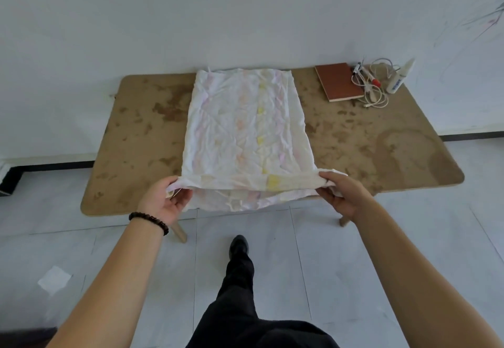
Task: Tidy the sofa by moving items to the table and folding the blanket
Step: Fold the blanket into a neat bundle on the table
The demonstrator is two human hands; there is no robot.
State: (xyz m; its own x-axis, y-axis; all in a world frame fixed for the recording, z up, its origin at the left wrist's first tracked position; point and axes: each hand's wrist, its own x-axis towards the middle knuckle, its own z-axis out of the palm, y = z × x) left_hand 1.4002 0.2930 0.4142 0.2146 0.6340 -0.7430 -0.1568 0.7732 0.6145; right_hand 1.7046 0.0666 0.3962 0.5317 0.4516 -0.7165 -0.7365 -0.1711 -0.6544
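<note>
A pale, crumpled blanket (pixel 245 129) with faint pink and yellow marks lies stretched across the middle of the stained brown table (pixel 136 140), its near end hanging over the front edge. My left hand (pixel 169 197) pinches the near left corner of the blanket. My right hand (pixel 343 192) grips the near right corner. Both hold that near edge lifted slightly above the tabletop, pulled taut between them.
At the table's far right lie a brown notebook (pixel 338 81), pens (pixel 366 75), a tangled white cable (pixel 377 94) and a white bottle (pixel 399 77). A white wall stands behind. My dark-trousered leg and shoe (pixel 239 246) are on the tiled floor below; a white paper scrap (pixel 54 279) lies left.
</note>
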